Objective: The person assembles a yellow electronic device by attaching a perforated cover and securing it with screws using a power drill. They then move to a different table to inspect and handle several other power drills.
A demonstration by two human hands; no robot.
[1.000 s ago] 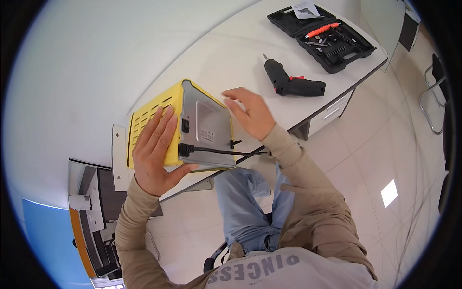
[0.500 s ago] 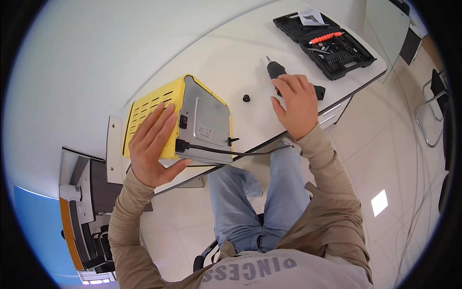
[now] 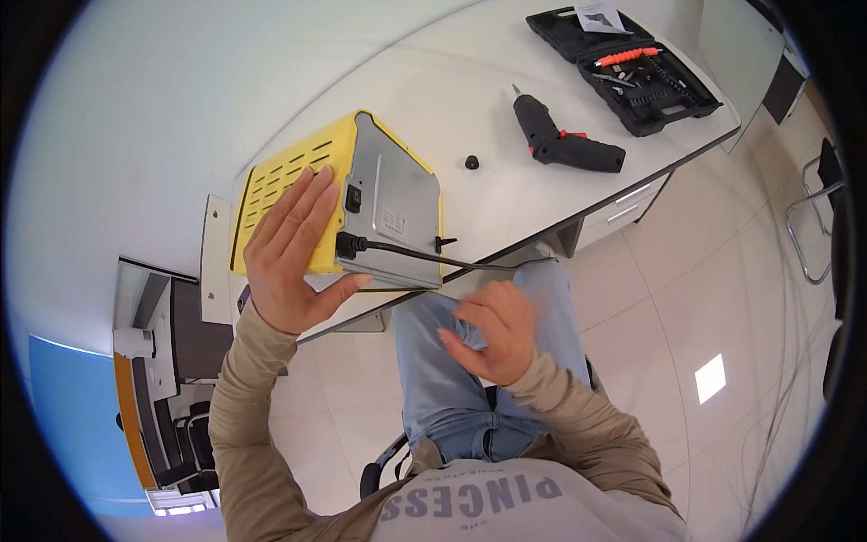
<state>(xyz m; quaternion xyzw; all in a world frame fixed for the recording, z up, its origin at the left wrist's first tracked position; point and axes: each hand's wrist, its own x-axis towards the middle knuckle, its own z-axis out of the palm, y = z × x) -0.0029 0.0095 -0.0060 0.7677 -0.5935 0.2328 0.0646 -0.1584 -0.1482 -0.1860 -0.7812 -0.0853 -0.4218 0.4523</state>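
My left hand [image 3: 293, 257] lies with straight fingers against the slotted yellow side of a yellow and grey metal box appliance [image 3: 395, 185], its thumb along the lower edge. A black power cord [image 3: 406, 251] is plugged into the box's grey panel, below a black rocker switch [image 3: 354, 199]. Over my lap, off the table's front edge, hovers my right hand [image 3: 497, 332], slightly blurred; its fingers are loosely bent, thumb apart, and nothing shows in them. A black cordless screwdriver [image 3: 560, 144] with red buttons rests on the table, bit pointing away. Near it stands a small black knob [image 3: 471, 163].
At the far right of the white table [image 3: 433, 90] lies an opened black tool case [image 3: 646, 90] with bits, an orange flexible shaft [image 3: 628, 58] and a paper leaflet [image 3: 602, 18]. Drawers [image 3: 623, 212] are under the table's right end. A chair [image 3: 817, 194] stands farther right.
My right hand has left the screwdriver and drawn back toward me over my lap. The screwdriver stays on the table. My left hand keeps its place on the box; the whole view has shifted slightly.
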